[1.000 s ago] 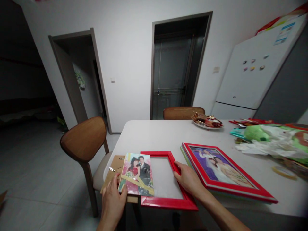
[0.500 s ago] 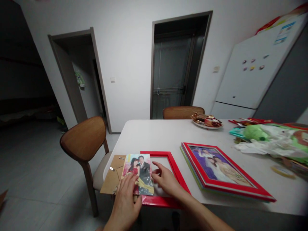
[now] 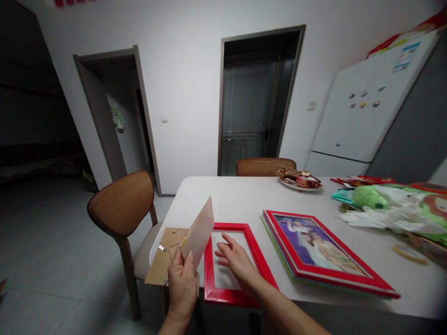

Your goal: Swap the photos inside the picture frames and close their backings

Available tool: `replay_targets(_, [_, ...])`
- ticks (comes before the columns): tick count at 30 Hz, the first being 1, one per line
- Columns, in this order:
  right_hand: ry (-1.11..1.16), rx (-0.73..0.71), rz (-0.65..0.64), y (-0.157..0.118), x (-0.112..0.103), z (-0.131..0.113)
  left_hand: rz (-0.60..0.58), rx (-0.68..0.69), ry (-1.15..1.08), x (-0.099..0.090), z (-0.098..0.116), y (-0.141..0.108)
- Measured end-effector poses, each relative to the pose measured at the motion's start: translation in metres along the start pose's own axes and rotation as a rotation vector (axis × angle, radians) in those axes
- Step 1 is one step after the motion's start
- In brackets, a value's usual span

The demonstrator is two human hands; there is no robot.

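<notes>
In the head view, the left hand (image 3: 183,284), at the lower centre of the frame, grips a thin sheet (image 3: 201,232) between thumb and fingers, tilted up on edge with its pale side turned toward the right of the frame; what is on its other side can't be made out. The right hand (image 3: 237,265), just right of it, has its fingers loosely spread and grips nothing, over the opening of a red frame (image 3: 209,279) lying flat near the table (image 3: 223,195) edge; whether a fingertip touches is unclear. Left of the sheet lies a brown backing board (image 3: 157,267) with metal clips, off the red frame. Judging by this, the separating looks done: border, sheet and board are apart, no picture shows in the opening, and none of the three is fitted together. At the lower right, by contrast, a red-bordered framed picture (image 3: 321,242) sits complete on top of a stack, its picture inside.
</notes>
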State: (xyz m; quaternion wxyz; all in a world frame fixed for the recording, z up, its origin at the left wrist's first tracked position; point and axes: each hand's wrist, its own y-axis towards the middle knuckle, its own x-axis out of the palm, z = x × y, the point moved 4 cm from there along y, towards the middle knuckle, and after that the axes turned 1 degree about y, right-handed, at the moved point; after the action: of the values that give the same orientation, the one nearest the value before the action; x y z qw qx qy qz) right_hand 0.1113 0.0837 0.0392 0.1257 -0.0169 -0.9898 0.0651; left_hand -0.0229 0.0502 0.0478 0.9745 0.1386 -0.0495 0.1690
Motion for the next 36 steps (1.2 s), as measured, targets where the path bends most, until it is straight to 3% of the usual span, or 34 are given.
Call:
replay_targets(2, [0.119, 0.087, -0.020, 0.003, -0.007, 0.014, 0.002, -0.097, -0.206, 0.011, -0.009, -0.008])
replay_targets(6, [0.256, -0.047, -0.041, 0.010, -0.023, 0.008, -0.064, -0.195, -0.262, 0.025, -0.022, -0.022])
replay_targets(11, [0.047, -0.081, 0.005, 0.019, -0.056, -0.016, -0.176, -0.135, -0.042, 0.018, -0.019, -0.023])
replay_targets(17, [-0.317, -0.093, 0.081, 0.030, -0.084, -0.011, -0.402, 0.056, 0.495, 0.022, -0.016, -0.032])
replay_targets(23, [-0.557, -0.187, 0.158, 0.034, -0.083, -0.012, -0.511, 0.289, 0.687, 0.029, -0.025, -0.042])
replay_targets(28, [-0.714, -0.264, 0.163, 0.037, -0.077, -0.016, -0.555, 0.382, 0.806, 0.030, -0.026, -0.043])
replay_targets(36, [-1.391, -0.451, 0.153, 0.033, -0.066, -0.017, -0.636, 0.396, 0.952, 0.037, -0.022, -0.045])
